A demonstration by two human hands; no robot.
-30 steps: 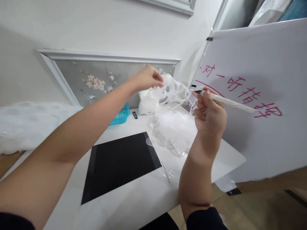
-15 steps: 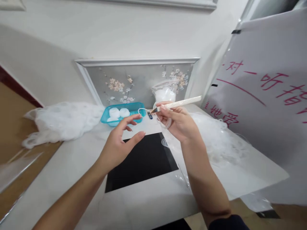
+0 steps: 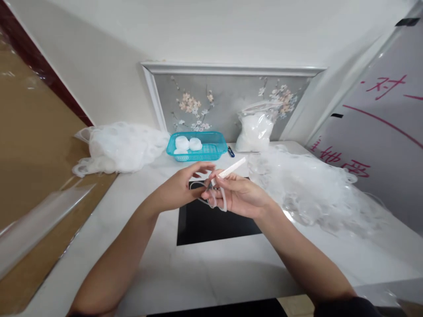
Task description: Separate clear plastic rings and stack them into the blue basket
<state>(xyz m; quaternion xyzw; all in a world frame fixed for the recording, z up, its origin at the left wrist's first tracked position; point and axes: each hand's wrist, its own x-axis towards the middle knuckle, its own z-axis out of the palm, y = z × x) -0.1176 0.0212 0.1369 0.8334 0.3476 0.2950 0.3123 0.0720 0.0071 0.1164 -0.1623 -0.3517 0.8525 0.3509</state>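
Observation:
My right hand [image 3: 243, 193] is closed around a slim white-handled craft knife [image 3: 233, 167], its dark tip pointing down and left. Whitish, thin plastic rings [image 3: 223, 200] hang about the fingers of the same hand. From the left, my left hand [image 3: 176, 187] meets it, with thumb and fingers curled at one ring's loop; the exact contact is partly hidden by the fingers. Both hands are above a black mat [image 3: 214, 226] on the white marbled table [image 3: 185, 268].
Behind the hands stands a turquoise basket [image 3: 214, 152] with white round pieces; a small dark blue cutter [image 3: 230, 152] lies beside it. A bag of white material [image 3: 256, 130] leans at the wall. Piles of translucent rings lie left [image 3: 122, 147] and right [image 3: 313, 189].
My left hand has come in from being spread apart to the ring at my right hand. The knife has moved lower and nearer. The view has turned to the left.

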